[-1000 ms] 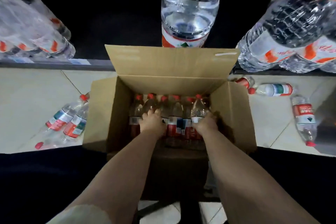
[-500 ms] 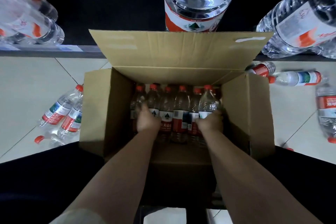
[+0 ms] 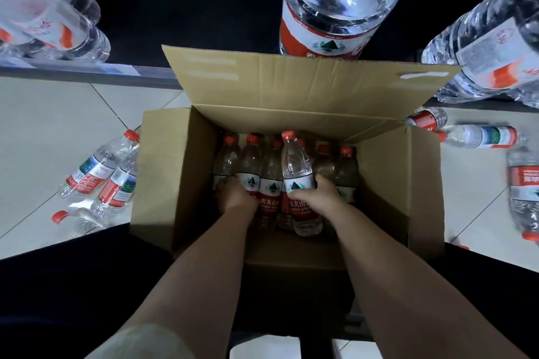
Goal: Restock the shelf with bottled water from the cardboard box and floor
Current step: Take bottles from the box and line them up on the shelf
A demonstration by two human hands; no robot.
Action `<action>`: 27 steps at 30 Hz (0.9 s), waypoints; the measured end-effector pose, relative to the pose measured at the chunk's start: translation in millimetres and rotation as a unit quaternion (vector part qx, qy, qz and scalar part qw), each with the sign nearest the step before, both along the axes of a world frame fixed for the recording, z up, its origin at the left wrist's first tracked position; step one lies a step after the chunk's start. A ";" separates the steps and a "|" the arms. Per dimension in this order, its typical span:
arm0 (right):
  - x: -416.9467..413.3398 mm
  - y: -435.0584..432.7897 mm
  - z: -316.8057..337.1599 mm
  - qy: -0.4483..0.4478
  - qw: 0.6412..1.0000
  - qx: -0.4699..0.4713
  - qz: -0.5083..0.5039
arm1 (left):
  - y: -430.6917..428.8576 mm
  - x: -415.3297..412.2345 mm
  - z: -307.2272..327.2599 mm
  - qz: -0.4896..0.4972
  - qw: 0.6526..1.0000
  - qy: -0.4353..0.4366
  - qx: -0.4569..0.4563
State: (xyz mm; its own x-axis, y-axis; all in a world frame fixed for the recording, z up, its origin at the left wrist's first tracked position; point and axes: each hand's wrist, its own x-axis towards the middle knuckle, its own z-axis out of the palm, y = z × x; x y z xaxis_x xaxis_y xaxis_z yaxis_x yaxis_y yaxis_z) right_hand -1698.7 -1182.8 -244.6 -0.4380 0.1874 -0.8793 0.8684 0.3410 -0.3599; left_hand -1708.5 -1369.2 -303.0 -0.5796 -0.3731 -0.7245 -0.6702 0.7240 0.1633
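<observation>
Item: cardboard box (image 3: 163, 183), open, on the floor (image 3: 43, 125) near the shelf (image 3: 87, 71), holding upright small water bottles in rows. Grip: right hand (image 3: 319, 198) curled round one bottle (image 3: 296, 172) at its label, standing higher than its neighbours; left hand (image 3: 234, 198) curled round a second bottle (image 3: 250, 166) seated in the row. Handling: lift each straight up until its base should clear the neighbouring caps and the far flap (image 3: 291, 81), then carry it to the shelf; loose bottles (image 3: 96, 175) lie on the floor, left and right.
</observation>
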 end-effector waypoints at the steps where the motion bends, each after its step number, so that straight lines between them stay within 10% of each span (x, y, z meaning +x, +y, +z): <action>1: -0.1 -0.3 -0.4 -0.001 1.000 -0.007 -0.003 | 1.2 -2.2 14.0 0.014 1.000 0.005 0.007; 14: 2.6 -3.4 73.7 0.060 0.988 -0.104 -0.098 | 12.2 -15.8 118.5 0.273 0.933 0.002 0.234; 27: 51.2 3.4 221.1 0.190 0.945 -0.192 -0.185 | 15.5 38.6 274.0 0.105 0.911 0.103 0.385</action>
